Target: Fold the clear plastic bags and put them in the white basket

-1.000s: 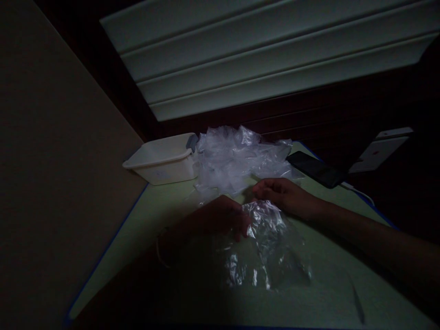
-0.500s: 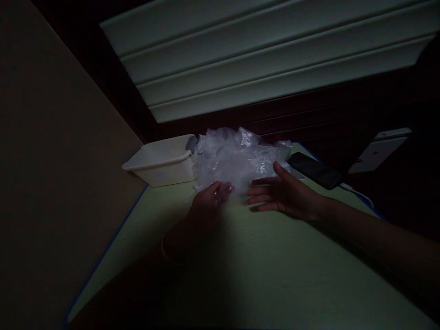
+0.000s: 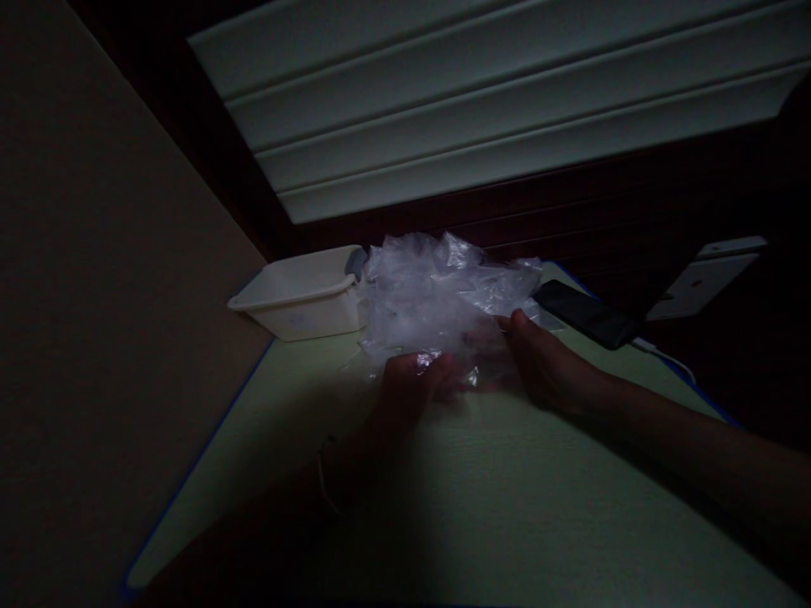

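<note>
A heap of clear plastic bags (image 3: 437, 291) lies at the far side of a pale green table (image 3: 507, 507). My left hand (image 3: 411, 393) is curled at the near edge of the heap, its fingers closed on a bit of clear plastic. To the right of it my right hand (image 3: 538, 359) has its thumb up and its fingers tucked under a clear sheet at the heap's front. The light is dim, and both forearms are in shadow.
A white plastic tub (image 3: 301, 295) stands left of the heap by the beige wall. A black phone (image 3: 583, 312) with a white cable lies to the right of the heap. A white device (image 3: 703, 274) sits further right. The table has a blue edge.
A second ago both hands held a crumpled bag near me. That bag then joined the heap and the hands opened. Now both hands have closed on plastic at the heap's front.
</note>
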### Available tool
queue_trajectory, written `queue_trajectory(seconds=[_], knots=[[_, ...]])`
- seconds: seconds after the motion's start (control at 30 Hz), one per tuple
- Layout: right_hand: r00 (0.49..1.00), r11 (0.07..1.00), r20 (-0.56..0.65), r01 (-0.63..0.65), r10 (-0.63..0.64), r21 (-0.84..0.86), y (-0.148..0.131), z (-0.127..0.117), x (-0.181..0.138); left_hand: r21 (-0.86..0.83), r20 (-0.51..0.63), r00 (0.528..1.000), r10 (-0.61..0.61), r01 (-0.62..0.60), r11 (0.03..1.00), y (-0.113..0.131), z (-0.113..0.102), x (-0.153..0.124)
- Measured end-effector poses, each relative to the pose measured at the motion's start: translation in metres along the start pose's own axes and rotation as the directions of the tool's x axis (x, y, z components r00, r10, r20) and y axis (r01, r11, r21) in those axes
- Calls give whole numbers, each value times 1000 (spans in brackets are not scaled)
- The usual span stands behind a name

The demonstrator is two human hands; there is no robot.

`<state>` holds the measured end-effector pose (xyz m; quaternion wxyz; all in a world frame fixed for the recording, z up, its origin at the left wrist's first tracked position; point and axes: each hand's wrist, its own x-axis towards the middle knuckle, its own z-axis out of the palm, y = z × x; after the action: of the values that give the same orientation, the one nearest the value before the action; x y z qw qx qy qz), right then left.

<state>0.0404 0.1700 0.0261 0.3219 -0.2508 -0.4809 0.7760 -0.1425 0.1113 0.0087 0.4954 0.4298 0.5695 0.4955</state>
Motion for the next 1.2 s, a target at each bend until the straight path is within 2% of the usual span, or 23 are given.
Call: queue_trajectory(seconds=[0.07, 0.2, 0.27, 0.33, 0.4, 0.43, 0.47, 0.5, 0.57, 0.63, 0.7, 0.73, 0.77, 0.83, 0.87, 0.93, 1.0, 1.07, 1.13, 1.2], knots=[[999, 999, -30, 26, -28, -48, 3, 1, 0, 77, 1, 1000, 10, -10, 997, 0, 1, -2], [972, 976, -226, 20, -70, -216, 7, -6, 8, 174, 27, 999, 27, -31, 984, -1, -1, -1], [957, 963, -281, 0, -79, -270, 8, -12, 12, 210, 47, 999, 23, -32, 977, -1, -4, 2], [950, 953, -301, -8, -87, -302, 8, -17, 15, 287, 61, 998, 22, -39, 957, -1, -8, 4], [957, 950, -277, 1, -92, -313, 8, -19, 16, 412, 18, 993, 118, -115, 904, 1, -13, 6], [964, 949, -253, 2, -87, -316, 8, -19, 15, 488, -10, 976, 219, -187, 853, 2, -15, 7], [971, 949, -229, -4, -73, -316, 7, -18, 15, 567, -19, 939, 342, -272, 778, 3, -17, 6], [977, 949, -205, -19, -49, -316, 7, -17, 13, 641, 1, 886, 464, -357, 679, 4, -18, 5], [987, 944, -162, -66, 14, -322, 5, -13, 10, 740, 138, 767, 627, -500, 450, 7, -20, 2], [991, 937, -114, -105, 70, -333, 3, -10, 7, 766, 311, 689, 655, -590, 256, 10, -21, -3], [991, 926, -50, -130, 120, -356, 1, -8, 5, 757, 445, 668, 597, -637, 148, 10, -22, -5], [989, 919, -8, -141, 148, -368, 0, -7, 3, 742, 497, 665, 557, -659, 124, 9, -22, -5], [983, 911, 31, -154, 179, -382, -1, -7, 2, 727, 529, 668, 523, -675, 125, 9, -22, -4], [969, 885, 76, -181, 235, -428, -3, -7, 0, 704, 523, 692, 498, -680, 206, 7, -23, -1], [965, 862, 75, -189, 253, -469, -5, -7, 0, 696, 480, 720, 500, -660, 283, 8, -24, 0], [973, 787, 28, -169, 230, -593, -7, -7, -2, 660, 351, 815, 461, -565, 496, 10, -24, 4], [992, 658, -22, -100, 125, -746, -8, -7, -3, 560, 249, 912, 325, -409, 720, 14, -26, 9], [1000, 503, -31, -29, 4, -864, -8, -8, -4, 437, 196, 965, 175, -246, 865, 16, -28, 14], [997, 364, -11, 17, -73, -931, -7, -10, -4, 385, 150, 981, 124, -173, 906, 14, -32, 20], [994, 264, 14, 43, -111, -963, -5, -12, -3, 448, 112, 976, 185, -216, 868, 9, -37, 25]])
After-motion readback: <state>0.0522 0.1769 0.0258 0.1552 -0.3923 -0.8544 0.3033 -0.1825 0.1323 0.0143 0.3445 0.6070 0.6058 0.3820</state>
